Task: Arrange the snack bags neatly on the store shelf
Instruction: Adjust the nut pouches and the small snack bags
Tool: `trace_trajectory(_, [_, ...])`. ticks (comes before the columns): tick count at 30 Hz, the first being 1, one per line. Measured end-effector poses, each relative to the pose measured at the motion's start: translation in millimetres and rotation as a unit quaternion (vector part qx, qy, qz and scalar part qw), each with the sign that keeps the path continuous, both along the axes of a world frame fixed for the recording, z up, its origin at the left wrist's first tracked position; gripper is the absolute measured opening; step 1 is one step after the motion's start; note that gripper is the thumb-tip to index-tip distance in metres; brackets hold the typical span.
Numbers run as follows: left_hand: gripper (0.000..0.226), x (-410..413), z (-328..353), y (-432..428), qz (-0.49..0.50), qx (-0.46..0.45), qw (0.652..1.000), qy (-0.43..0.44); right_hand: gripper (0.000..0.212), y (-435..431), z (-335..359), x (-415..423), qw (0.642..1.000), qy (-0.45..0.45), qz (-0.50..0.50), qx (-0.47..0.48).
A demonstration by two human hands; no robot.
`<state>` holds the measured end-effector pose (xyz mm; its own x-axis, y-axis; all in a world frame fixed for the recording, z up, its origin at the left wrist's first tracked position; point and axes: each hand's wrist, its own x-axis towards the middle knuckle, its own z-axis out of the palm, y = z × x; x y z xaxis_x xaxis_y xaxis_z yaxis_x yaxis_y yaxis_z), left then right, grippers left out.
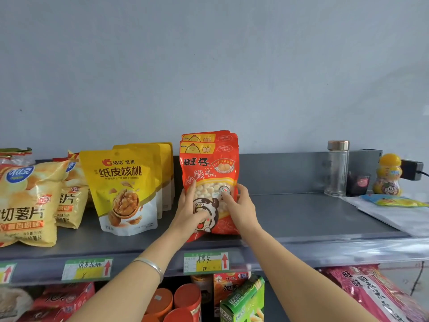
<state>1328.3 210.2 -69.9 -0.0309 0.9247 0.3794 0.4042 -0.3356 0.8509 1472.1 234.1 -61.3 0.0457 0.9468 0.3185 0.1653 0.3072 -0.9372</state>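
A red snack bag (210,168) with small round biscuits stands upright on the grey top shelf (301,217), with more red bags stacked right behind it. My left hand (189,213) presses on its lower left front and grips that edge. My right hand (240,205) holds its right edge, thumb on the front. To the left stand several yellow walnut bags (123,189) in a row, then yellow potato chip bags (25,203) at the far left.
At the back right stand a clear glass bottle (337,168), a yellow jelly jar (388,175) and a black adapter (412,169). A flat plastic packet (394,202) lies at the right. Price tags (206,262) line the shelf edge; cans and boxes fill the shelf below.
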Motion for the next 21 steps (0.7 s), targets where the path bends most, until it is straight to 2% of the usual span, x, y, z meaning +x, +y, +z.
trace_trajectory(4, [0.077,0.1,-1.2,-2.6,0.062,0.036,0.997,0.034,0.059,-0.3,1.3,7.8,0.999,-0.034,-0.014,0.015])
trace_trajectory(7, [0.072,3.4,-0.1,-6.1,0.091,0.063,0.992,0.062,0.065,-0.5,3.6,15.8,0.996,-0.075,-0.036,0.024])
trace_trajectory(13, [0.066,8.5,32.8,-4.7,0.163,0.14,0.972,0.096,0.054,7.2,36.9,25.3,0.972,-0.176,-0.097,0.122])
trace_trajectory(18, [0.067,11.9,89.8,20.9,0.177,0.191,0.963,0.073,0.048,28.3,86.1,20.0,0.953,-0.221,-0.104,0.179])
trace_trajectory(21, [0.069,8.1,116.1,44.5,0.178,0.184,0.967,0.012,0.044,47.2,114.5,16.4,0.947,-0.231,-0.113,0.191])
